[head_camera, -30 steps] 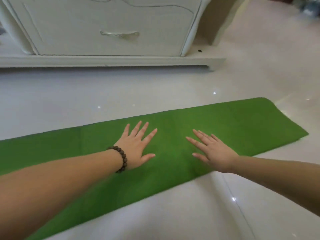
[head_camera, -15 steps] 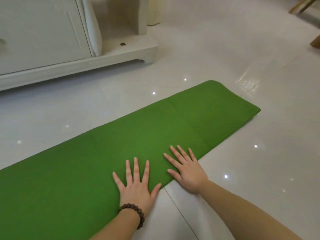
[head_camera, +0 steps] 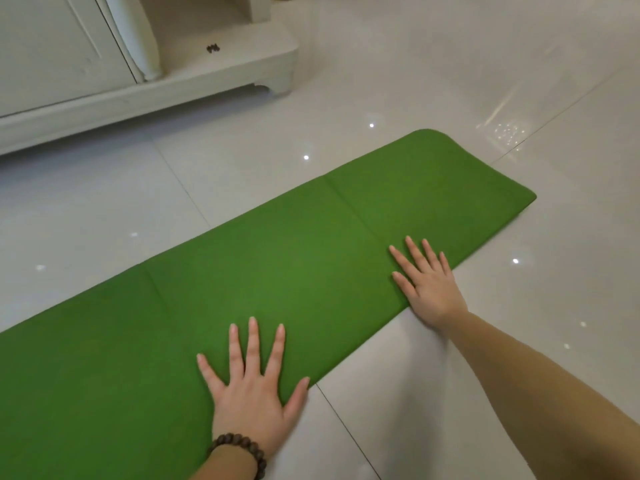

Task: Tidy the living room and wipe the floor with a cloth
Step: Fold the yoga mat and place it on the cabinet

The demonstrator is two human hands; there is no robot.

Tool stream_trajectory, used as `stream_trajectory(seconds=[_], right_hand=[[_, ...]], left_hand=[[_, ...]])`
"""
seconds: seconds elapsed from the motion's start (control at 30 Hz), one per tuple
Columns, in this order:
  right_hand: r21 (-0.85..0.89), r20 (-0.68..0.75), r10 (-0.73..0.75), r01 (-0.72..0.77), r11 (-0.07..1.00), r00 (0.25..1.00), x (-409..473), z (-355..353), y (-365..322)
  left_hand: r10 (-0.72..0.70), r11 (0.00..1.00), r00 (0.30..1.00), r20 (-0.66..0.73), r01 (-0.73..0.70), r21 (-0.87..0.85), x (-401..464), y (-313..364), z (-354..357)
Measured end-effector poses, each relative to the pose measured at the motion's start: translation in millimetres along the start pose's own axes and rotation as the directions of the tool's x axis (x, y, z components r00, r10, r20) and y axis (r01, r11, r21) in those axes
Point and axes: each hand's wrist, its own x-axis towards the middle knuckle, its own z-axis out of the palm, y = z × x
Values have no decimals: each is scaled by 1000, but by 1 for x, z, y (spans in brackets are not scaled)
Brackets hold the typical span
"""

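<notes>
A long green cloth [head_camera: 284, 258] lies flat on the glossy white tile floor [head_camera: 450, 81], running from the lower left up to the right. My left hand [head_camera: 254, 393], with a dark bead bracelet at the wrist, presses flat on the cloth's near edge with fingers spread. My right hand [head_camera: 427, 282] lies palm down on the same near edge, further right, fingers apart. Neither hand grips anything.
A cream cabinet [head_camera: 69, 46] on a low plinth [head_camera: 194, 88] stands at the upper left, close behind the cloth. A small dark speck [head_camera: 213, 48] sits on the plinth. Open tile floor spreads to the right and beyond the cloth.
Both hands have slid along the cloth's near edge and moved apart, the right one further right. The view has shifted right, so less of the cabinet shows.
</notes>
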Motion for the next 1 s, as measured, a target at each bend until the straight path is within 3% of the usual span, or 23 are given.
stream_trajectory(seconds=[0.27, 0.43, 0.63, 0.8, 0.9, 1.0], right_hand=[[26, 50, 380, -381, 924, 924, 39, -12, 41], [26, 209, 457, -472, 881, 865, 39, -24, 11], [73, 224, 293, -316, 946, 930, -16, -11, -69], [15, 90, 118, -120, 993, 989, -79, 19, -180], [-10, 86, -100, 101, 995, 991, -122, 43, -251], [-44, 135, -302, 310, 950, 944, -135, 45, -252]], left_hand=[[-8, 1000, 1000, 9, 8, 7, 3, -1, 2], [-7, 998, 988, 153, 18, -68, 4, 2, -9], [26, 993, 935, 353, 17, -120, 14, 1, -35], [-3, 990, 989, 147, 24, -139, -30, -32, -21], [-54, 994, 987, 151, 67, -82, -66, -60, -9], [-151, 983, 973, 176, 167, -77, -92, -87, -7]])
